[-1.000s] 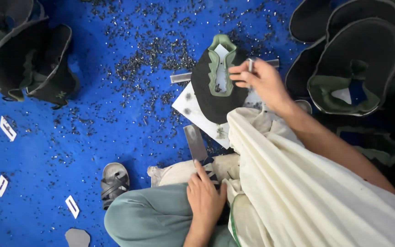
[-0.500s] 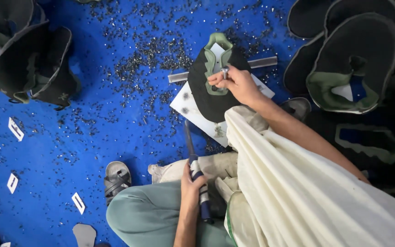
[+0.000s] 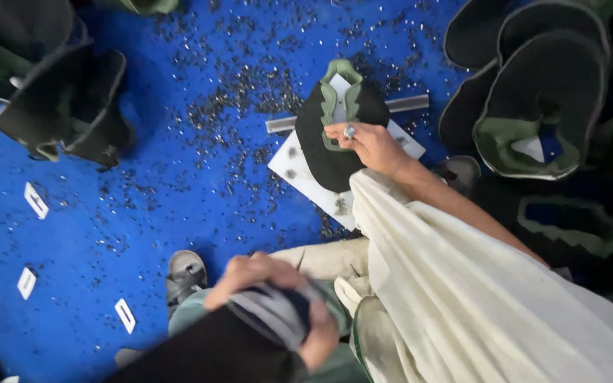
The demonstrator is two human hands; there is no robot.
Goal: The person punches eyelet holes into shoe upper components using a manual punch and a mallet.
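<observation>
A black shoe upper with green trim [image 3: 335, 152] lies on a white board [image 3: 299, 174] over a metal bar [image 3: 409, 103] on the blue floor. My right hand [image 3: 367, 144], a ring on one finger, rests on the upper's green collar and pins it down. My left hand [image 3: 267, 294] is raised close to the camera above my knee, closed around a blurred dark and grey tool [image 3: 271, 312]; what the tool is cannot be told.
Stacks of black and green shoe uppers lie at the top right [image 3: 533, 106] and top left [image 3: 58, 99]. Small dark scraps [image 3: 243, 92] litter the blue floor. White tags [image 3: 35, 200] lie at the left. A sandalled foot [image 3: 184, 275] shows by my knee.
My left hand took a tool from my lap and has risen toward the camera with it. My right hand has slid from the upper's right edge to its green collar.
</observation>
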